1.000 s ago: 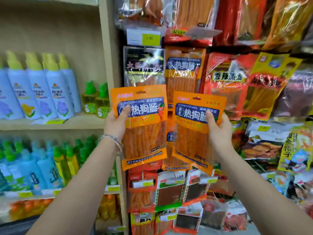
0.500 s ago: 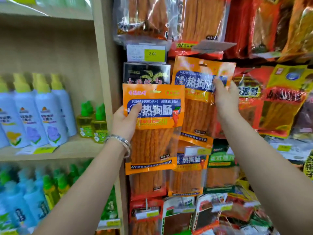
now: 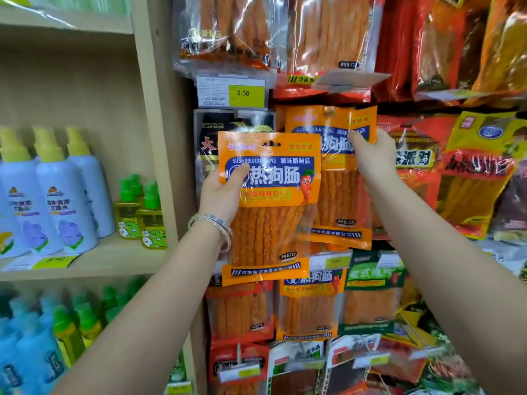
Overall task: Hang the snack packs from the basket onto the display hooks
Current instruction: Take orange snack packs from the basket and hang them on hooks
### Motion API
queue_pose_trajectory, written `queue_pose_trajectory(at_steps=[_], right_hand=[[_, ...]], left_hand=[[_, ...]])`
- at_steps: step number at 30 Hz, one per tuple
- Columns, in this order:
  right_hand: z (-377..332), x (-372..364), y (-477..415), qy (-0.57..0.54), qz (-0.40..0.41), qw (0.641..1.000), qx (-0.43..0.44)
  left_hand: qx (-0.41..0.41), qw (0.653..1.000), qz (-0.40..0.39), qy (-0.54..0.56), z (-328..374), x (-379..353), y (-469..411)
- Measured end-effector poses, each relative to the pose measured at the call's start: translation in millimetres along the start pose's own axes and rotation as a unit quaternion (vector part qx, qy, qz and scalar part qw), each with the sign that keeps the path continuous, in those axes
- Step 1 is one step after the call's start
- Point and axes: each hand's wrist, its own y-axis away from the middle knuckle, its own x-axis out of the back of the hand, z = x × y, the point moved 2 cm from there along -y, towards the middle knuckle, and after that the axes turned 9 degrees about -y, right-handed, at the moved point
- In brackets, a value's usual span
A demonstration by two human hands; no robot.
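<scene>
a: which step is this?
b: hanging, i'd say. the right hand (image 3: 370,155) pinches the upper part of one orange snack pack (image 3: 336,189) and holds it flat against the display wall, just under the row of bigger bags. i can't tell whether its slot is on a hook, since the hook is hidden.
a: and the other?
b: the left hand (image 3: 225,189) grips a second pack (image 3: 271,223) by its left edge, thumb on the blue label, in front of a black packet (image 3: 228,121), lower and left of the first.
a: next?
b: probably lining the hang slot (image 3: 271,143) in the header up with a hook tip, then sliding it back. the film looks thin and glossy, so it may buckle.
a: how do they look?
b: orange header, blue band, clear window showing reddish sticks.
</scene>
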Motion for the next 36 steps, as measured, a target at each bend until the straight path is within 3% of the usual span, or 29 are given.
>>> queue_pose_trajectory(at_steps=[8, 11, 13, 18, 21, 25, 28, 36], right_hand=[[0.9, 5.3, -9.7, 0.054, 0.034, 0.995, 0.074], [1.2, 8.3, -5.5, 0.029, 0.044, 0.993, 0.108], [1.0, 6.0, -0.1, -0.011, 0.014, 0.997, 0.082], [1.3, -1.0, 9.0, -0.049, -0.119, 0.992, -0.015], [-2.2, 4.1, 1.1, -0.112, -0.105, 0.988, 0.016], [-12.6, 14.6, -12.6, -0.108, -0.072, 0.99, 0.058], [-18.4, 18.1, -21.5, -0.091, -0.059, 0.992, 0.062], [-1.8, 14.5, -34.3, -0.081, -0.065, 0.994, 0.035]], left_hand=[[-0.004, 1.0, -0.003, -0.028, 7.2, -19.5, -0.5], [0.011, 1.0, -0.008, -0.027, 16.1, -28.3, -1.5], [0.016, 0.999, -0.008, -0.044, 23.0, -36.7, -0.5], [-0.026, 0.999, -0.02, -0.032, 35.2, -62.9, -1.0], [-0.077, 0.996, -0.017, -0.051, 47.5, -75.7, -3.7], [-0.186, 0.981, -0.04, -0.045, 66.8, -84.5, -8.9], [-0.255, 0.96, -0.055, -0.105, 78.7, -92.1, -16.5], [-0.264, 0.946, -0.038, -0.181, 75.7, -96.5, -22.2]])
